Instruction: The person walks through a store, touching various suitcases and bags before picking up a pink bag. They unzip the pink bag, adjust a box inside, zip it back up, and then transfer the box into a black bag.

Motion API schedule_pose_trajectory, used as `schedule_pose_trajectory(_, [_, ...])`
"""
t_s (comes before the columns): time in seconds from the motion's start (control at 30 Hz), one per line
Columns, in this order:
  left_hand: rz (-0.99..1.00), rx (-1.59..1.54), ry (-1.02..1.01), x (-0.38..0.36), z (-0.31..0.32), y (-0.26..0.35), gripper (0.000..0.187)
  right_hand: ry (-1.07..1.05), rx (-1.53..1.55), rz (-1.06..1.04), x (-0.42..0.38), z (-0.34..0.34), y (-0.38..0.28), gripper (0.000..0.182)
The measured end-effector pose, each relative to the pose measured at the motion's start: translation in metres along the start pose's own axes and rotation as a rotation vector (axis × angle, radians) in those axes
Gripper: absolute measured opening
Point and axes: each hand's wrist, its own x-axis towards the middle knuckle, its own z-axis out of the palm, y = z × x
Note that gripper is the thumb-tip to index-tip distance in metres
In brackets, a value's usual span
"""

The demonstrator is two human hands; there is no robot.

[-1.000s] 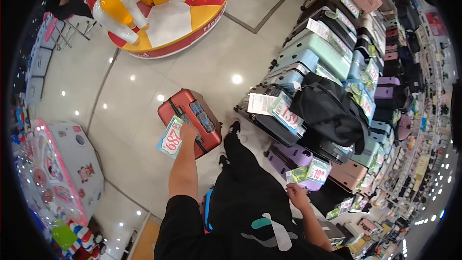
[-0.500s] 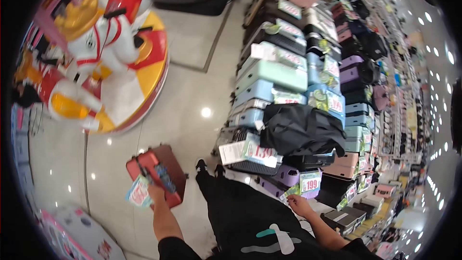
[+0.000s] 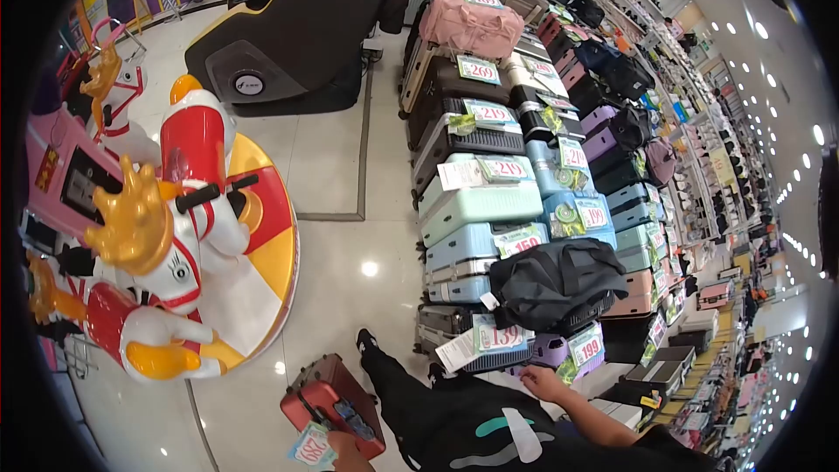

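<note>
My left hand (image 3: 350,452), at the lower edge of the view, is closed at the handle of a small red suitcase (image 3: 363,395); the grip itself is partly hidden. The case stands on the floor beside my legs, with a dark blue patterned piece on its top side. A price tag (image 3: 312,446) hangs by my left fingers. Loosely bent and with nothing in it, my right hand (image 3: 544,382) is in front of my body. It is nearest to a purple suitcase (image 3: 551,350) with a 199 tag (image 3: 586,345).
Rows of suitcases with price tags line the right, a black duffel bag (image 3: 559,284) lying on top. At left stands a horse carousel ride (image 3: 271,297); a massage chair (image 3: 288,44) is behind it. Tiled floor (image 3: 350,253) runs between. A person sits at the far upper left.
The view has shifted so the carousel ride and massage chair appear lower and more fully. The red suitcase and my left hand now sit lower and further right in view.
</note>
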Motion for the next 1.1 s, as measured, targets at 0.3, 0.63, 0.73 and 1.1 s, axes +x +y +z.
schedule_pose_trajectory(0.3, [0.402,0.361,-0.179,-0.041,-0.037,0.076,0.032,0.058,0.072,-0.011,0.068,-0.018,-0.105,0.023])
schedule_pose_trajectory(0.63, [0.952,0.811,-0.223,-0.105,-0.109,0.194,0.031,0.094,0.095,-0.173,0.168,0.001,-0.139,0.022])
schedule_pose_trajectory(0.73, [1.078,0.991,-0.248,-0.122,-0.119,0.225,0.032,0.159,0.227,-0.19,0.208,0.014,-0.153,0.021])
schedule_pose_trajectory(1.1, [0.757,0.605,-0.409,-0.155,-0.061,0.485,0.031,0.401,0.708,-0.131,0.412,-0.041,-0.208,0.018])
